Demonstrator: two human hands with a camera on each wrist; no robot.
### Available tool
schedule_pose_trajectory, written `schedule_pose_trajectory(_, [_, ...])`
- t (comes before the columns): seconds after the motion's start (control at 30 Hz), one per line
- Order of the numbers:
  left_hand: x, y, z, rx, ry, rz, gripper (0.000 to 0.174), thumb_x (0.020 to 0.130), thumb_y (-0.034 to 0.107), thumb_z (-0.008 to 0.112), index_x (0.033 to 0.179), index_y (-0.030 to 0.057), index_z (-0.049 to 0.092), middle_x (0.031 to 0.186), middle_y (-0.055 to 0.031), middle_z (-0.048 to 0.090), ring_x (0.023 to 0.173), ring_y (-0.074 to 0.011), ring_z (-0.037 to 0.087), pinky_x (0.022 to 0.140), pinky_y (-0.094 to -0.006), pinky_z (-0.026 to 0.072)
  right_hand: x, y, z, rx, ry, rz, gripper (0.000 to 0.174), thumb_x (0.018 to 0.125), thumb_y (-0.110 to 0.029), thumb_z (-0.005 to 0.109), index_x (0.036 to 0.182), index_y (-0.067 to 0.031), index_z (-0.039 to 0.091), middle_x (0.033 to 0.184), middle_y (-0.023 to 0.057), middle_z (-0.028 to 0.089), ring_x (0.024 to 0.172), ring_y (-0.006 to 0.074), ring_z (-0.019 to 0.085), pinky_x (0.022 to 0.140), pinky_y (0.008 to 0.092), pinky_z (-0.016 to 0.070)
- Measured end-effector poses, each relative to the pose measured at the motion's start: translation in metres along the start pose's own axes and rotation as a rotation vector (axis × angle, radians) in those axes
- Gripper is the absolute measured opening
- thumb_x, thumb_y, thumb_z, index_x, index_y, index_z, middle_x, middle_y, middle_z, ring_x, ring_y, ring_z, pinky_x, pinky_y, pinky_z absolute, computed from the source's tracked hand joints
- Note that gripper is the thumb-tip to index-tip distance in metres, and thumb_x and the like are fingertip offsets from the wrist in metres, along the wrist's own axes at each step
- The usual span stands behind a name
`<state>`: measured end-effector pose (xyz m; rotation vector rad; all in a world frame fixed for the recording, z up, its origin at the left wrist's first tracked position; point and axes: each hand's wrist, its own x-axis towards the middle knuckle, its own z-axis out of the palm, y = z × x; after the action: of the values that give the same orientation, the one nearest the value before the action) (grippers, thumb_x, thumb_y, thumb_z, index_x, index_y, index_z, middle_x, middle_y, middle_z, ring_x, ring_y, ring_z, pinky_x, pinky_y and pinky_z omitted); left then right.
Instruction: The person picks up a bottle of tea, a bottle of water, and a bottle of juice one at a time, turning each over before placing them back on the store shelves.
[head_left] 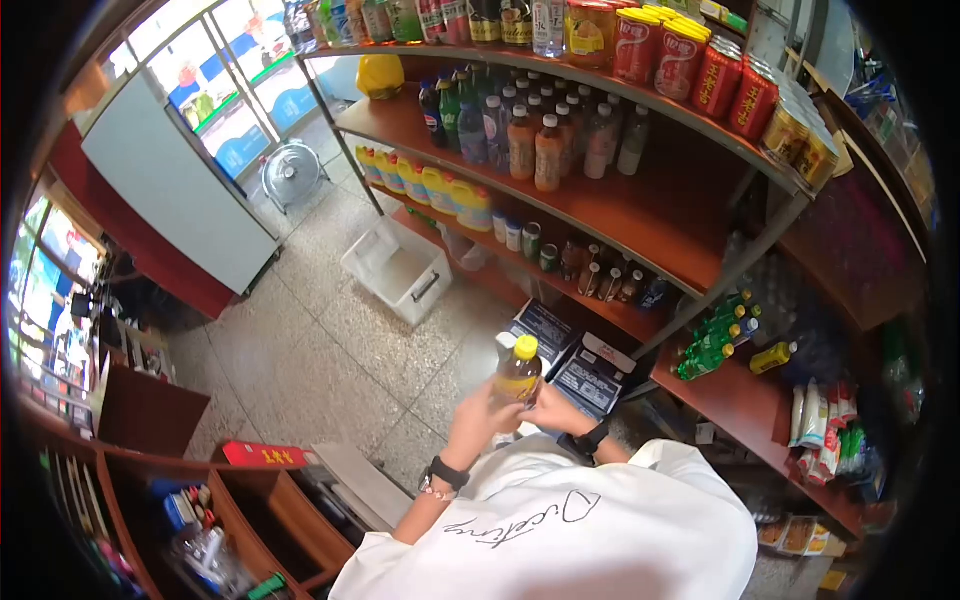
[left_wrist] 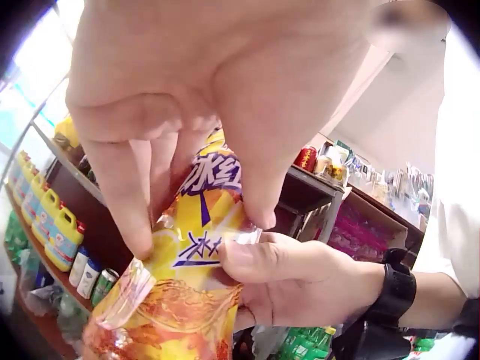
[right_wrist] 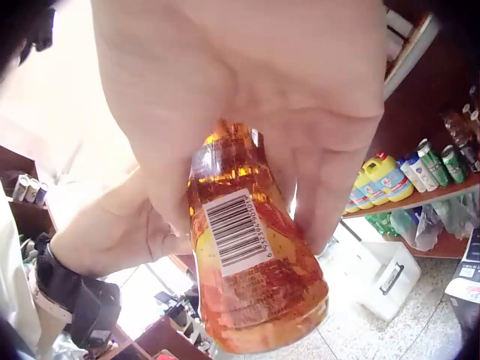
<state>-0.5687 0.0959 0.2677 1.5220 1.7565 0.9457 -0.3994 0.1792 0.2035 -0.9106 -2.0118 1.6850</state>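
Observation:
A yellow-capped iced tea bottle (head_left: 517, 380) is held in front of the white shirt, its cap upward in the head view. My left hand (head_left: 476, 418) grips one side of it, and my right hand (head_left: 555, 408) grips the other. In the left wrist view, the left hand (left_wrist: 202, 90) has its fingers and thumb around the yellow label, while the right hand's thumb (left_wrist: 255, 259) presses that label from the side. The right wrist view shows the right hand (right_wrist: 255, 82) around the bottle, whose barcode (right_wrist: 234, 231) faces that camera. The left hand (right_wrist: 124, 225) lies beside it.
Shelves (head_left: 640, 215) hold drink bottles, cans and yellow jugs (head_left: 440, 195). On the floor stand a white bin (head_left: 400, 270) and dark boxes (head_left: 590, 375). A lower shelf at right carries green bottles (head_left: 710, 345). Wooden compartments (head_left: 270, 510) sit at lower left.

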Motion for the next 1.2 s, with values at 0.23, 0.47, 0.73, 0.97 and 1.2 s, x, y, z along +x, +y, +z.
schedule_pose_trajectory(0.23, [0.1, -0.034, -0.02, -0.083, -0.001, 0.116, 0.051, 0.086, 0.017, 0.069, 0.13, -0.0019, 0.052, 0.122, -0.021, 0.06, 0.105, -0.0306, 0.064, 0.086, -0.036, 0.0529, 0.085, -0.012, -0.02, 0.181, 0.37, -0.078, 0.061, 0.081, -0.005, 0.074, 0.132, -0.0008, 0.043, 0.126, 0.0108, 0.056, 0.113, 0.0174, 0.056, 0.099, 0.034, 0.0455])
schedule_pose_trajectory(0.47, [0.211, -0.046, -0.014, -0.223, -0.31, 0.249, 0.058, 0.09, 0.021, 0.065, 0.138, 0.0002, 0.043, 0.136, -0.0222, 0.049, 0.118, -0.0338, 0.055, 0.092, -0.0359, 0.047, 0.161, -0.009, -0.093, -0.131, 0.769, -0.098, 0.076, 0.077, -0.02, 0.078, 0.135, -0.0015, 0.032, 0.119, 0.0202, 0.061, 0.109, 0.0313, 0.063, 0.091, 0.0397, 0.0504])
schedule_pose_trajectory(0.73, [0.367, -0.042, 0.007, -0.163, -0.537, 0.479, 0.077, 0.087, 0.026, 0.068, 0.148, 0.0031, 0.028, 0.135, -0.0219, 0.051, 0.11, -0.0329, 0.061, 0.089, -0.037, 0.0498, 0.246, -0.05, -0.193, -0.313, 1.171, -0.117, 0.072, 0.071, -0.024, 0.08, 0.131, -0.0022, 0.046, 0.127, 0.0188, 0.054, 0.116, 0.0326, 0.055, 0.1, 0.0381, 0.043])
schedule_pose_trajectory(0.97, [0.466, -0.026, 0.051, -0.137, -0.671, 0.598, 0.079, 0.088, 0.024, 0.065, 0.149, -0.0001, 0.02, 0.124, -0.0261, 0.055, 0.102, -0.0304, 0.063, 0.084, -0.0371, 0.0497, 0.286, -0.031, -0.266, -0.062, 1.228, -0.024, 0.061, 0.076, -0.018, 0.077, 0.127, -0.0022, 0.048, 0.119, 0.0139, 0.06, 0.111, 0.0256, 0.058, 0.095, 0.0369, 0.0447])
schedule_pose_trajectory(1.2, [0.53, -0.045, 0.109, -0.222, -0.938, 0.429, 0.074, 0.088, 0.021, 0.063, 0.148, 0.0004, 0.024, 0.119, -0.0261, 0.058, 0.095, -0.0309, 0.064, 0.081, -0.0363, 0.0508, 0.326, 0.045, -0.32, -0.318, 1.353, -0.23, 0.063, 0.08, -0.018, 0.075, 0.133, -0.0012, 0.044, 0.128, 0.0144, 0.055, 0.119, 0.0241, 0.052, 0.101, 0.0376, 0.0403])
